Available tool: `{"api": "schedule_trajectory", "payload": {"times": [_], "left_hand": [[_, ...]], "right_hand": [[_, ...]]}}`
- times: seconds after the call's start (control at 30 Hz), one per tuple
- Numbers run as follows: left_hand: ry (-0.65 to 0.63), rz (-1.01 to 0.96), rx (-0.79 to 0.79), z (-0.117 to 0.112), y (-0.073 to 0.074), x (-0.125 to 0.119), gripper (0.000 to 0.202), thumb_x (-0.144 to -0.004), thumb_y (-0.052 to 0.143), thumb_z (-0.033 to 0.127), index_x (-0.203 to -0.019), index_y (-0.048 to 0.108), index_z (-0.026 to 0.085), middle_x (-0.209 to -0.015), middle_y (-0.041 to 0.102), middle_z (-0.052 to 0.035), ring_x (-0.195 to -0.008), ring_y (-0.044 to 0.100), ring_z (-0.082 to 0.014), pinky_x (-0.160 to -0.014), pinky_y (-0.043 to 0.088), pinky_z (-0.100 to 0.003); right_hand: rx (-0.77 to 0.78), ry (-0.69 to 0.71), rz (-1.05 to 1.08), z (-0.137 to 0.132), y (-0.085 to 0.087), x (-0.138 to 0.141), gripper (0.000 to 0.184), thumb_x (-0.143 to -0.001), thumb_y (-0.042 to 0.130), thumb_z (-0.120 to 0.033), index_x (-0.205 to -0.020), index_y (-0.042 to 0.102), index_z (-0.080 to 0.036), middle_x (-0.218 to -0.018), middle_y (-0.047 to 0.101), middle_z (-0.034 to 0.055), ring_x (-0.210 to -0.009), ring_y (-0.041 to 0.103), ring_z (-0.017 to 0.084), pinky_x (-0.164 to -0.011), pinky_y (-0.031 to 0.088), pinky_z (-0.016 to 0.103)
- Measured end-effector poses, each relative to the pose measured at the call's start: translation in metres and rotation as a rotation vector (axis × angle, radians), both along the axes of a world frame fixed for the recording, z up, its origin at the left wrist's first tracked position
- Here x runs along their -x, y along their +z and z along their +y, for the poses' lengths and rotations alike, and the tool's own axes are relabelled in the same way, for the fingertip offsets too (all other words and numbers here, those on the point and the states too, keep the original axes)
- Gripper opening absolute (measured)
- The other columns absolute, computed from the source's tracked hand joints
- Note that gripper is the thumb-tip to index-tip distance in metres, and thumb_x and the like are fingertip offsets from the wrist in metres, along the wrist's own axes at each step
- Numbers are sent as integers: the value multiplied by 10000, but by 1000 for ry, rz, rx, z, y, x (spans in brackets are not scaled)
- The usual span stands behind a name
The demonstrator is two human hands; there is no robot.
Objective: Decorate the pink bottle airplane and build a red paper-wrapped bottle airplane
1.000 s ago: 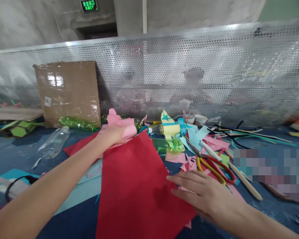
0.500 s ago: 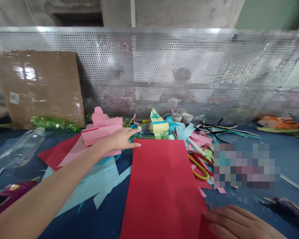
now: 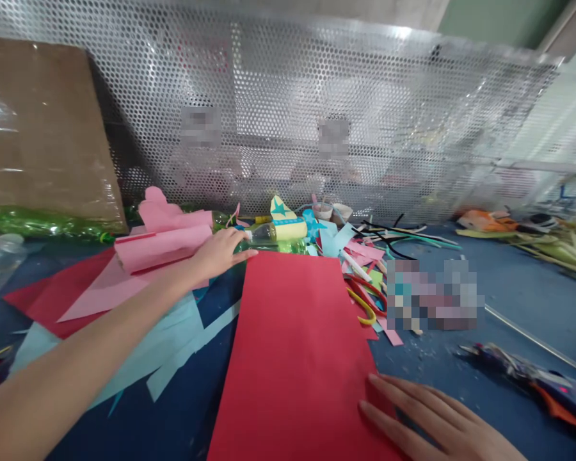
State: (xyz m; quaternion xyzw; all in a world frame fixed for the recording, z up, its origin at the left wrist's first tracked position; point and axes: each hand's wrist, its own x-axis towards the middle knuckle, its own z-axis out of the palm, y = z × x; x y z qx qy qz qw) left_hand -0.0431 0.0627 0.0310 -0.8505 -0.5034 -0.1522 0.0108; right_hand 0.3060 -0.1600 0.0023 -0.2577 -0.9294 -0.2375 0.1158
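Note:
A large sheet of red paper (image 3: 297, 333) lies lengthwise in front of me on the blue table. My left hand (image 3: 223, 251) reaches across to its far left corner, thumb stretched along that corner and fingers extended near the white cap of a bottle. This clear bottle (image 3: 288, 229) is wrapped in yellow paper with blue stars and lies just beyond the sheet. My right hand (image 3: 436, 416) rests flat on the sheet's near right edge, fingers apart. Yellow-handled scissors (image 3: 363, 308) lie partly beside the sheet's right edge, next to a red handle.
Pink paper rolls (image 3: 166, 246) and light blue paper (image 3: 173, 346) lie on the left, with a green bottle (image 3: 43, 224) before a cardboard sheet (image 3: 43, 128). A glue gun (image 3: 532, 381) is at right. A perforated metal panel (image 3: 278, 96) stands behind.
The view has turned to the right, bringing more of the glue gun into sight. My right hand has slid farther onto the red paper, its fingers more spread. My left hand stays at the far corner.

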Motion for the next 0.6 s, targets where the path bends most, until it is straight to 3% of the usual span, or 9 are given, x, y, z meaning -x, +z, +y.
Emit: {"api": "schedule_trajectory", "payload": {"times": [0.17,0.23,0.3,0.33,0.4,0.47,0.53,0.6], "left_hand": [[26,-76,-162,0,-2,-10,429,-924,401,453,-1191,533,144,-1200,560,-171,-1165,476,-331,-1019,344,-491],[25,-116,-211,-12,8,-22,421,-921,402,423,-1196,537,134,-1201,550,-176,-1192,450,-333,-1044,312,-490],[-26,-144,-206,-34,23,-37,368,-888,452,462,-1064,603,176,-1099,606,-124,-1124,509,-298,-1025,346,-434],[-91,-173,-123,-49,33,-44,336,-881,462,480,-967,629,202,-1006,644,-86,-1039,560,-275,-965,396,-402],[-278,-121,265,-83,51,-59,347,-834,521,567,-898,654,253,-881,681,-27,-821,628,-223,-731,473,-313],[-418,-2,606,-117,65,-70,381,-719,632,641,-830,675,279,-825,701,-6,-703,641,-203,-576,453,-274],[-435,97,743,-146,72,-76,452,-621,708,660,-903,672,308,-868,715,-8,-690,653,-220,-531,442,-280],[-423,208,768,-163,73,-79,511,-589,758,593,-1003,680,304,-903,726,-40,-750,675,-265,-549,457,-295]], "right_hand": [[-1,0,5,0,15,8,475,-1032,221,-327,-1126,670,-205,-1115,725,-13,-891,737,178,-626,622,276],[59,0,13,-2,17,8,464,-1032,221,-315,-1154,654,-204,-1109,730,-24,-906,734,171,-654,620,276],[142,-32,61,-4,18,8,404,-1023,284,-327,-1139,655,-218,-1100,738,-30,-928,729,168,-700,613,273],[193,-58,103,-5,20,8,356,-1010,342,-348,-1120,657,-223,-1099,741,-29,-942,725,168,-728,607,270],[326,-116,203,-5,22,9,286,-970,454,-409,-1081,653,-237,-1089,748,-21,-956,718,172,-783,587,272],[478,-185,293,-3,24,11,257,-943,503,-445,-1040,644,-252,-1021,760,-8,-902,722,179,-768,574,287],[605,-276,359,1,24,13,225,-927,528,-448,-987,635,-259,-910,758,-2,-804,718,191,-691,557,298],[707,-400,407,8,24,16,189,-909,555,-431,-922,622,-255,-830,740,0,-736,702,199,-629,524,296]]}}
